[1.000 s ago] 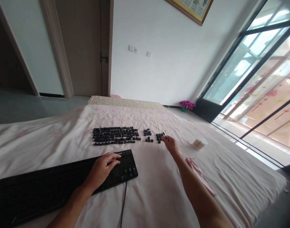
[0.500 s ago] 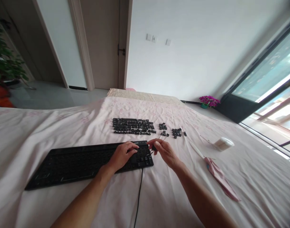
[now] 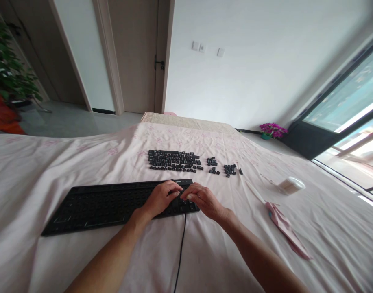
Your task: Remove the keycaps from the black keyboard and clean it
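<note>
Head view: both hands meet at the keyboard's right end

The black keyboard (image 3: 113, 203) lies flat on a bed (image 3: 36, 171) covered in a pale pink sheet, its cable (image 3: 180, 252) running from its near edge towards the person. Both hands sit on the keyboard's right end. The left hand (image 3: 162, 198) rests palm down on the right-hand block of keys, its fingers (image 3: 174, 188) curled loosely and bent onto the surface. The right hand (image 3: 203, 200) comes in from the keyboard's right side, its fingers (image 3: 190, 194) drawn together and touching the tips of the left; whether a small part is pinched between them I cannot tell, as the knuckles hide the spot.

Beyond the keyboard's far edge lie loose black keycaps: a large block laid in rows (image 3: 173, 160), then two small clusters (image 3: 212, 166) (image 3: 230, 169) further right of it. To the right of the keyboard, well apart, a folded pink cloth (image 3: 285, 230) lies on the sheet, with a thin white stick (image 3: 256, 192) just beyond it and a small round white container (image 3: 291, 185) further out. Far behind the keyboard, by the wall, stands a pot of purple flowers (image 3: 272, 130).
</note>
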Tool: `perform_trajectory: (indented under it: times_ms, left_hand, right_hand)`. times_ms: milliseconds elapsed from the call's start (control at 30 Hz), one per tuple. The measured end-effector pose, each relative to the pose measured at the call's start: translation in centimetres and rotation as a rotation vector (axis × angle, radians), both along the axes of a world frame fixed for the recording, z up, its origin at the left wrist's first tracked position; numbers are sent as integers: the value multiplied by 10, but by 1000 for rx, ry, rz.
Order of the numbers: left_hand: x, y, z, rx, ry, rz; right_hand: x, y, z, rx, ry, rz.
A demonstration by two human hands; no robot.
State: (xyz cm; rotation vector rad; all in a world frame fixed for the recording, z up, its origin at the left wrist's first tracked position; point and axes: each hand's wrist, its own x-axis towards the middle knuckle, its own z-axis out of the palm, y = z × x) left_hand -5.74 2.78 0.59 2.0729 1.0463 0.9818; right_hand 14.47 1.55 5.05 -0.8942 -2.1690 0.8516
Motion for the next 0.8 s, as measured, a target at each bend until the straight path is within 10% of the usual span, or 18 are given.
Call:
perform_trajectory:
  times_ms: [800]
  left_hand:
    - [22, 1, -9, 178, 225, -18]
  right_hand:
    - [-9, -3, -18, 142, -34, -10]
